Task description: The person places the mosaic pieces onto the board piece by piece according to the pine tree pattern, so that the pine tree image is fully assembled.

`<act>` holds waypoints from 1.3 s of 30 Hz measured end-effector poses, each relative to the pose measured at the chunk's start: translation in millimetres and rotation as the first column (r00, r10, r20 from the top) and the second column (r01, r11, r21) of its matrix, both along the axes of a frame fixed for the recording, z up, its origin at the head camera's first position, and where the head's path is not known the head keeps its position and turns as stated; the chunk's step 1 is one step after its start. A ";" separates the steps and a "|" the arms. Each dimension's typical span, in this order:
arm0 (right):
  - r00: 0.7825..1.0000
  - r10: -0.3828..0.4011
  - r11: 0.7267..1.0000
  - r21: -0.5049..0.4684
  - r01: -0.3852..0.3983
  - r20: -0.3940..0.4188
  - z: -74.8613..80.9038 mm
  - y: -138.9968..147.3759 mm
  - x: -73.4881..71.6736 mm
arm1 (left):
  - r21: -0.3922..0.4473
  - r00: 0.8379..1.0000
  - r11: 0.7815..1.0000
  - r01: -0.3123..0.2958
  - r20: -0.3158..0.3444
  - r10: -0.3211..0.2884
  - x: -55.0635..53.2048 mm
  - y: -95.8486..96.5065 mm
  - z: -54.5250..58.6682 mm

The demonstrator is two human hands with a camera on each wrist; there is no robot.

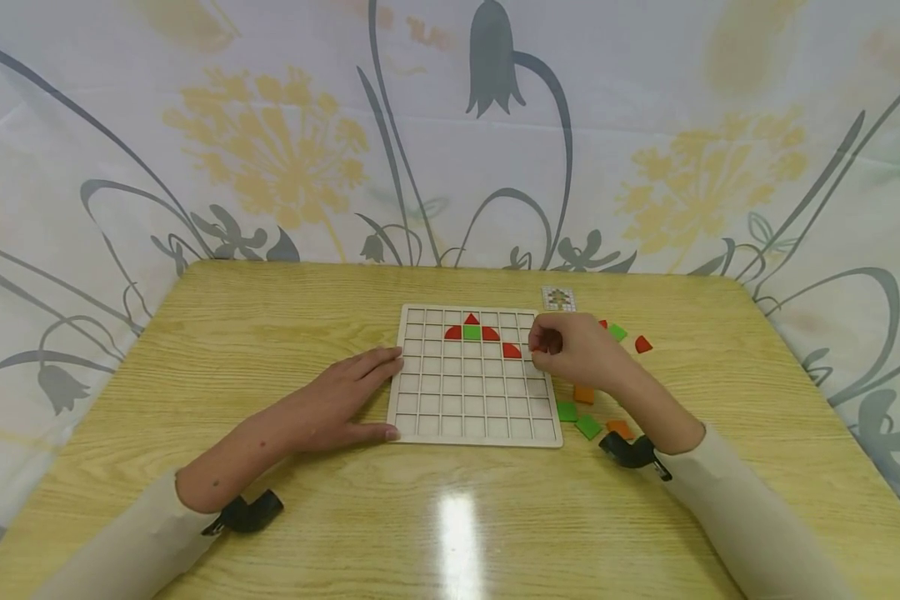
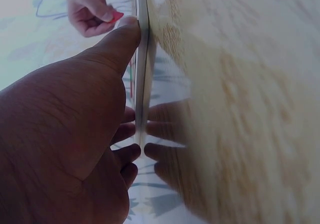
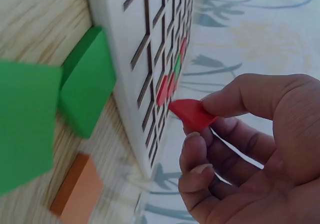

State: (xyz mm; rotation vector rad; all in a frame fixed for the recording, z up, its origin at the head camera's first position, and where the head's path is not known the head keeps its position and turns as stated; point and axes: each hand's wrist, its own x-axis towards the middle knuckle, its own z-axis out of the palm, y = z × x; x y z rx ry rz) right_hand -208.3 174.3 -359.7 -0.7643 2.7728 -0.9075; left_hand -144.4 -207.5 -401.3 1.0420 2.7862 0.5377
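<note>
A white grid board (image 1: 472, 406) lies flat on the table. On its upper cells sit a red triangle (image 1: 471, 319), a green square (image 1: 471, 333) beneath it, and red quarter-circle pieces on either side. Another red quarter-circle (image 1: 512, 351) lies one row lower, to the right. My right hand (image 1: 581, 346) is over the board's right edge, pinching a red quarter-circle piece (image 3: 192, 112) between thumb and fingers. Along the left edge, my left hand (image 1: 337, 408) rests with fingers extended, fingertips at the rim and thumb near the lower corner.
Beyond the board's top right corner is a small pattern card (image 1: 558, 298). Loose green tiles (image 1: 588, 427), orange tiles (image 1: 583, 394) and a red piece (image 1: 643, 344) are scattered right of the board. A flower-printed cloth (image 1: 450, 150) hangs behind the table.
</note>
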 end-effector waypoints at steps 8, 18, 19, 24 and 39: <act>1.000 -0.003 1.000 -0.022 0.003 0.008 2.5 -18.1 -3.6 | 0.000 1.000 1.000 -0.004 -0.001 0.004 1.0 0.6 1.4; 0.998 0.027 0.998 -0.053 -0.024 0.059 2.2 -45.2 -9.6 | 0.016 1.000 1.000 0.011 -0.022 -0.010 1.5 -1.0 0.7; 0.998 0.027 0.998 -0.054 -0.024 0.061 2.1 -48.0 -10.2 | 0.017 1.000 1.000 0.011 -0.022 -0.011 1.4 -0.9 0.8; 0.997 0.032 0.997 -0.067 -0.027 0.071 2.4 -62.0 -11.9 | 0.012 1.000 1.000 0.007 -0.016 -0.007 1.0 -0.4 0.9; 0.996 0.044 0.996 -0.085 -0.037 0.081 -9.4 -98.4 -21.5 | 0.026 1.000 1.000 0.008 -0.018 -0.007 0.6 0.1 0.0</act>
